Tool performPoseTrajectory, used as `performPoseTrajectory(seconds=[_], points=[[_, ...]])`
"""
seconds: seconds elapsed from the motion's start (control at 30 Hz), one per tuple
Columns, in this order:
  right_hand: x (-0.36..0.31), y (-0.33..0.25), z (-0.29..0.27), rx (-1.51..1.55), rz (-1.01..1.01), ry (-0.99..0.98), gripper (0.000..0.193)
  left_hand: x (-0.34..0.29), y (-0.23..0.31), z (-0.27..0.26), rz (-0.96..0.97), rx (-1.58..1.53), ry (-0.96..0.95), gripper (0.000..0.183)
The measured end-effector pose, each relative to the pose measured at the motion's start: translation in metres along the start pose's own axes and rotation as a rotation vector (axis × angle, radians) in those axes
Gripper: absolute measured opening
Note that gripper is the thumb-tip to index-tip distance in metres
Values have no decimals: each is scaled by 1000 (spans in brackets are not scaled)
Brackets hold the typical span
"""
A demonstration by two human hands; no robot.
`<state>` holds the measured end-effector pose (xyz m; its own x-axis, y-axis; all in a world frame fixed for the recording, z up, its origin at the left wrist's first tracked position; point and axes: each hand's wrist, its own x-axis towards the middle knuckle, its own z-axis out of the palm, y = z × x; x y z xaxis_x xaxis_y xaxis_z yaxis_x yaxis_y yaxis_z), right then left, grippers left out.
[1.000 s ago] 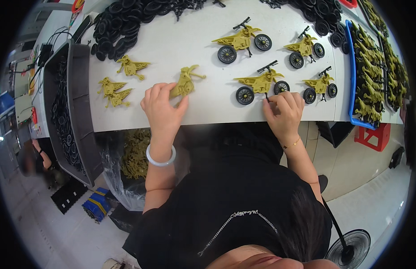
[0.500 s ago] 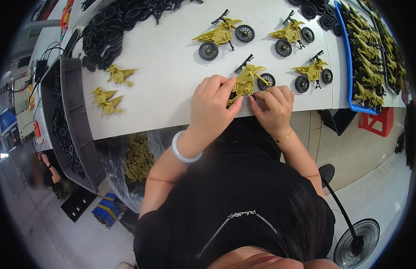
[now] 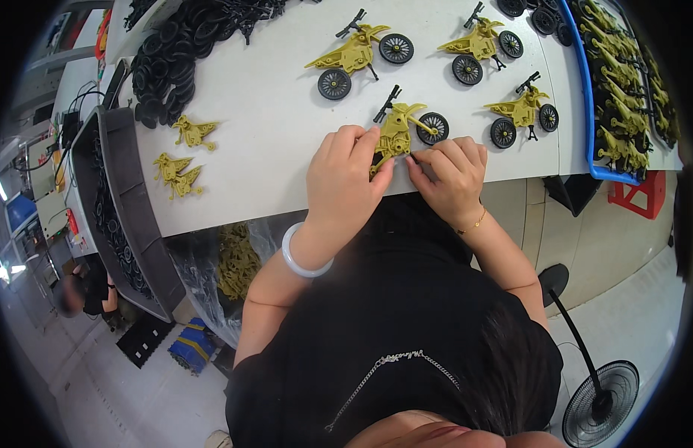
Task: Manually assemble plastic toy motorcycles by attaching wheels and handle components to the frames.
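Mid-assembly at the near edge of the white table [image 3: 271,127], left hand [image 3: 345,175] and right hand [image 3: 449,179] pinching the olive toy motorbike [image 3: 401,133], fingers clamped on its rear; probably needing the rear wheel pressed on next.

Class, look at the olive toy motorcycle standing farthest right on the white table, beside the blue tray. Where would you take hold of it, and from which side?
Probably by the olive body of the toy motorcycle, between its two black wheels, coming from above. It stands upright and apart from the others; the body is the widest solid part, while the thin black handlebar sticks out above and the wheels may turn under a grip.
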<state>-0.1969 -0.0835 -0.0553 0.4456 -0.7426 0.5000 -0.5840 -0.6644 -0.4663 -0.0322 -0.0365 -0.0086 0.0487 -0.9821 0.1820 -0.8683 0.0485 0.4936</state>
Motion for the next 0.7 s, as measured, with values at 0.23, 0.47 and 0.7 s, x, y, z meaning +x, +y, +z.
performPoseTrajectory(seconds=[0.23, 0.47, 0.7], points=[[-1, 0, 1, -8, -10, 4, 16, 3, -5, 2, -46, -74, -21, 36], [-1, -1, -2, 22, -59, 26, 18, 11, -8, -8, -506, -621, -245, 52], [2, -10, -15, 91, -182, 96, 24, 6, -13, -24, -734, -1362, -458, 61]])
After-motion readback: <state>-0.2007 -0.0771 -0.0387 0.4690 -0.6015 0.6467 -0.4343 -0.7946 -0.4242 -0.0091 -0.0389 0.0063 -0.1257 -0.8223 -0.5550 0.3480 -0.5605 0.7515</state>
